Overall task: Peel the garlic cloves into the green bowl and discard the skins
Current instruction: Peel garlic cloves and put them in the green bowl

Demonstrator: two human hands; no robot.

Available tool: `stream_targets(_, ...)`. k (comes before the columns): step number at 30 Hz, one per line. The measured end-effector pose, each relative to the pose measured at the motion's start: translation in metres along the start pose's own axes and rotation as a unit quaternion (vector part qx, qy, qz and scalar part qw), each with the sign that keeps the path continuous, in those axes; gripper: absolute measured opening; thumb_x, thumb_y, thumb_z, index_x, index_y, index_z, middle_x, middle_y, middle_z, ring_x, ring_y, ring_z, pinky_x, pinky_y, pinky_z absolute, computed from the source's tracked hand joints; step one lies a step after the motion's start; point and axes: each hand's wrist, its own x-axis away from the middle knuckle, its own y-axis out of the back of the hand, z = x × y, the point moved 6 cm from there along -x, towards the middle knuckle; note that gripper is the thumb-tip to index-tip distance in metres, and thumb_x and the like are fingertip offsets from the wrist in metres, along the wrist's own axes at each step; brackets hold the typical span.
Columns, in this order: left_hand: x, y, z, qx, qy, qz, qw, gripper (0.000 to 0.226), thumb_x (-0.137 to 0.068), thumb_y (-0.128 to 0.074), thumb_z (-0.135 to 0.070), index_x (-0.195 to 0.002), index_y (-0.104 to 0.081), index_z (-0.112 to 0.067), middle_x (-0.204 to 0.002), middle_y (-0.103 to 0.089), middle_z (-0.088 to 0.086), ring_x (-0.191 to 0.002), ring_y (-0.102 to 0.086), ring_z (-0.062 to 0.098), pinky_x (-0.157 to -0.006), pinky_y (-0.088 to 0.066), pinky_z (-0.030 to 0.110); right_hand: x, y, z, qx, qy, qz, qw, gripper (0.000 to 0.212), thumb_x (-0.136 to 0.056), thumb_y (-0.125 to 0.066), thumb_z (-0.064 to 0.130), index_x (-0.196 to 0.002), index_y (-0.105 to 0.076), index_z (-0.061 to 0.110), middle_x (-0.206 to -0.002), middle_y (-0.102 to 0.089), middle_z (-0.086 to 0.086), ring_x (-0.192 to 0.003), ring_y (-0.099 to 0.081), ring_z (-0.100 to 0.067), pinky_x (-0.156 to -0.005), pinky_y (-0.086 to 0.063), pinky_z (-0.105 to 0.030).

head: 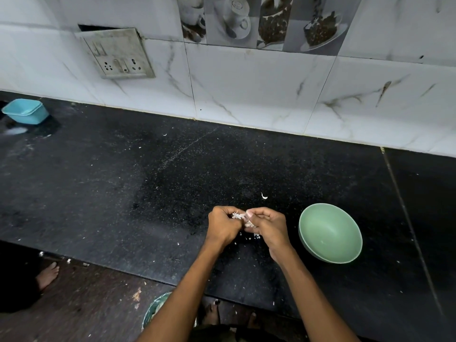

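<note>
Over the black counter (123,181), my left hand (223,224) and my right hand (267,224) meet, and both pinch a piece of garlic (240,216) with papery white skin between their fingertips. Most of the garlic is hidden by my fingers. The green bowl (330,233) sits on the counter just right of my right hand, and nothing shows inside it. Small bits of skin (254,236) lie on the counter under my hands. One curled white scrap (264,196) lies a little beyond them.
A blue square tub (26,111) stands at the far left by the tiled wall, below a switch plate (118,54). The counter's front edge runs under my forearms. Below it on the floor are a round patterned container (154,311) and bare feet (48,274).
</note>
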Motion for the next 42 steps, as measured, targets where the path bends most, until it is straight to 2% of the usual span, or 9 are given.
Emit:
stream_targets(9,0.002,0.003,-0.005,-0.04,-0.015,-0.021,0.999,0.015,-0.076,-0.073,-0.002,-0.072,-0.078,-0.016,-0.067,-0.074,0.001,-0.06,-0.067,0.014,-0.056,-0.058,0.04,0.002,-0.003,0.001,0.008,-0.022,-0.012,1.0,0.01,-0.088,-0.076,0.0,-0.095,-0.071,-0.004,-0.086,-0.077,-0.019,-0.078,-0.077,-0.027,-0.066,-0.063,-0.034)
stream_targets(12,0.001,0.001,-0.001,-0.014,0.0,-0.012,1.0,0.018,-0.075,-0.078,0.0,-0.077,-0.08,-0.018,-0.07,-0.075,-0.002,-0.064,-0.07,0.014,-0.062,-0.059,0.037,0.001,0.003,-0.002,-0.05,-0.049,-0.052,0.996,0.005,-0.086,-0.071,-0.01,-0.09,-0.072,-0.008,-0.085,-0.077,-0.019,-0.076,-0.077,-0.027,-0.066,-0.063,-0.032)
stream_targets(17,-0.003,0.002,0.005,0.041,0.037,-0.026,0.998,0.024,-0.075,-0.078,0.004,-0.077,-0.079,-0.019,-0.07,-0.075,0.008,-0.06,-0.066,0.014,-0.062,-0.057,0.032,0.0,0.007,-0.008,-0.122,-0.096,-0.045,0.987,0.008,-0.084,-0.066,-0.014,-0.09,-0.069,-0.01,-0.087,-0.076,-0.024,-0.078,-0.075,-0.031,-0.071,-0.064,-0.034)
stream_targets(20,-0.005,0.002,0.005,0.047,0.028,-0.025,0.998,0.018,-0.077,-0.08,0.0,-0.078,-0.079,-0.017,-0.072,-0.076,0.007,-0.062,-0.069,0.017,-0.066,-0.06,0.035,0.0,0.005,-0.003,-0.1,-0.083,-0.031,0.991,0.008,-0.088,-0.067,-0.008,-0.094,-0.071,-0.008,-0.09,-0.077,-0.022,-0.08,-0.076,-0.03,-0.072,-0.065,-0.037)
stream_targets(23,-0.006,0.0,0.005,0.037,0.012,-0.013,0.999,0.016,-0.077,-0.079,-0.001,-0.078,-0.08,-0.017,-0.073,-0.076,0.003,-0.072,-0.074,0.024,-0.068,-0.062,0.037,0.0,0.001,0.002,-0.032,-0.04,-0.021,0.998,0.013,-0.085,-0.078,-0.004,-0.098,-0.075,-0.002,-0.091,-0.078,-0.018,-0.081,-0.078,-0.026,-0.069,-0.063,-0.032)
stream_targets(26,-0.008,-0.002,0.009,0.072,0.037,0.008,0.997,0.016,-0.081,-0.076,0.002,-0.079,-0.08,-0.013,-0.076,-0.077,0.008,-0.069,-0.071,0.022,-0.068,-0.061,0.034,-0.001,0.001,-0.001,-0.032,-0.033,-0.039,0.998,0.017,-0.081,-0.081,-0.005,-0.097,-0.077,-0.002,-0.091,-0.078,-0.019,-0.08,-0.078,-0.029,-0.067,-0.062,-0.028)
stream_targets(35,-0.005,-0.006,0.011,0.246,0.124,0.035,0.961,0.022,-0.088,-0.058,0.016,-0.082,-0.074,0.002,-0.077,-0.075,0.013,-0.065,-0.07,0.016,-0.06,-0.057,0.019,0.001,0.002,-0.005,-0.157,-0.114,-0.033,0.981,0.013,-0.086,-0.071,-0.013,-0.096,-0.073,-0.005,-0.089,-0.078,-0.016,-0.077,-0.075,-0.021,-0.067,-0.061,-0.023)
stream_targets(39,-0.007,-0.005,0.013,0.276,0.13,0.021,0.952,0.013,-0.088,-0.063,0.014,-0.09,-0.073,0.006,-0.08,-0.075,0.014,-0.066,-0.07,0.016,-0.062,-0.058,0.019,-0.003,0.002,-0.006,-0.202,-0.135,-0.008,0.97,0.012,-0.091,-0.063,-0.011,-0.101,-0.069,-0.006,-0.091,-0.075,-0.015,-0.083,-0.074,-0.021,-0.071,-0.061,-0.025)
stream_targets(42,-0.008,-0.003,0.014,0.242,0.111,0.001,0.964,0.011,-0.085,-0.069,0.011,-0.089,-0.075,0.003,-0.084,-0.076,0.015,-0.068,-0.069,0.016,-0.063,-0.058,0.022,-0.004,0.003,-0.007,-0.205,-0.139,0.013,0.969,0.016,-0.093,-0.058,-0.007,-0.105,-0.068,-0.007,-0.099,-0.074,-0.022,-0.088,-0.073,-0.026,-0.071,-0.062,-0.03)
